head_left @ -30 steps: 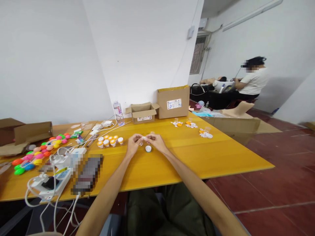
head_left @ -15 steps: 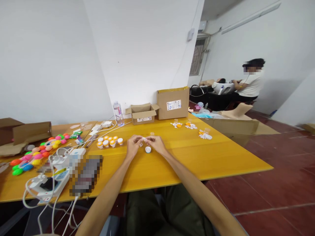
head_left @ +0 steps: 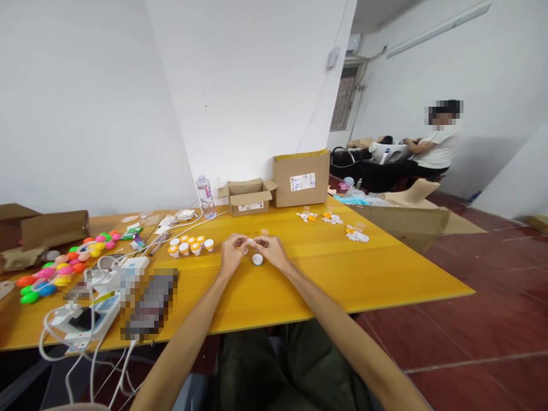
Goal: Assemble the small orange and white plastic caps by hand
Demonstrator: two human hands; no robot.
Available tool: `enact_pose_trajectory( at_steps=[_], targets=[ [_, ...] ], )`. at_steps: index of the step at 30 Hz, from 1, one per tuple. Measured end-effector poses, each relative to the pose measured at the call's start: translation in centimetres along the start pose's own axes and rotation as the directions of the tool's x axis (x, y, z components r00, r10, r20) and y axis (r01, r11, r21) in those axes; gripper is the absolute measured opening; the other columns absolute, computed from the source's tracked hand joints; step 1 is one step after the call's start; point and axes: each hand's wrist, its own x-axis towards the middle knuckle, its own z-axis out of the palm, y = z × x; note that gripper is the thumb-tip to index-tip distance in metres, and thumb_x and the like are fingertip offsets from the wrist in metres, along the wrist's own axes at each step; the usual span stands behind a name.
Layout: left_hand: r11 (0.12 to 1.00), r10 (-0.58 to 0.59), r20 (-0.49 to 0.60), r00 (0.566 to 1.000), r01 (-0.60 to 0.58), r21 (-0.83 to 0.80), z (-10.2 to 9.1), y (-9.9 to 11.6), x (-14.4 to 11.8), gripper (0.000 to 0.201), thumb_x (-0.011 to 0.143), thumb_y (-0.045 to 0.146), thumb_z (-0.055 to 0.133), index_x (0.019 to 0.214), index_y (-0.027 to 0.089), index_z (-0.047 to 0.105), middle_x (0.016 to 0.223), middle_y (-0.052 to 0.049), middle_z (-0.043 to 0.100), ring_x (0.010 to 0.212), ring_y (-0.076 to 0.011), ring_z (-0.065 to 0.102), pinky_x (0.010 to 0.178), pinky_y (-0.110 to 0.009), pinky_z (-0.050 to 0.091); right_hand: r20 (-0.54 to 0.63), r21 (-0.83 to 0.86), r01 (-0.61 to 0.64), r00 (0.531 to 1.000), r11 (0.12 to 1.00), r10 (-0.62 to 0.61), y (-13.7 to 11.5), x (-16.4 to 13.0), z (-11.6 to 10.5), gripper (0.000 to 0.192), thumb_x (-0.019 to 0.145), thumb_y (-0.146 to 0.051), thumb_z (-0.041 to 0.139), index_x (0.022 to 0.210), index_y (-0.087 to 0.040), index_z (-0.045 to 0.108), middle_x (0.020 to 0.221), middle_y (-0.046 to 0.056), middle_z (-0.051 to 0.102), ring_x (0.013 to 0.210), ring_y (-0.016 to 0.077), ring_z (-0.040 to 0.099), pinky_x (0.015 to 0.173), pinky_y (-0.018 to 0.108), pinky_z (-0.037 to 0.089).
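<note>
White, the small piece (head_left: pixel 251 242) pinched by left hand (head_left: pixel 232 252) and right hand (head_left: pixel 271 249), toward eleven o'clock from the round cap (head_left: pixel 257 260), looks light, stiff, perhaps slippery, best held by its edges.

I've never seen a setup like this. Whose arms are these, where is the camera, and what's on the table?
There's no robot here: these are a person's own bare arms. One camera, worn on that person's head, looks forward and down. The left hand and right hand meet over the yellow-brown table, holding a small white piece between their fingertips; it's too small to identify. Just below sits a round white part. To the left stand small containers with white-and-orange tops, then colourful balls and a power strip. Behind are a bottle and cardboard boxes.
</note>
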Motion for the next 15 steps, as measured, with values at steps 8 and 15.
enact_pose_trajectory(
  at_steps=[8,15],
  targets=[
    [1.0,-0.018,0.011,1.0,0.018,-0.003,-0.02,-0.04,0.04,0.01,0.066,0.023,0.076,0.075,0.021,0.074,0.077,-0.003,0.068,0.075,-0.0178,0.066,0.074,-0.031,0.054,0.015,-0.012,0.024,1.0,1.0,-0.024,0.07,-0.05,-0.07,0.019,0.075,-0.039,0.066,0.073,-0.021,0.071,0.073,0.003,0.072,0.069,0.0183,0.066,0.065,0.029,0.053],
    [0.999,0.031,0.048,0.998,-0.033,0.039,-0.28,-0.18,0.04,0.004,0.069,0.024,0.073,0.073,0.022,0.074,0.077,-0.003,0.066,0.077,-0.0184,0.064,0.075,-0.031,0.053,0.033,-0.012,0.032,0.999,0.999,-0.031,0.05,-0.03,0.0,0.018,0.076,-0.039,0.064,0.074,-0.021,0.069,0.072,0.002,0.07,0.068,0.017,0.065,0.065,0.028,0.052]
  ],
)
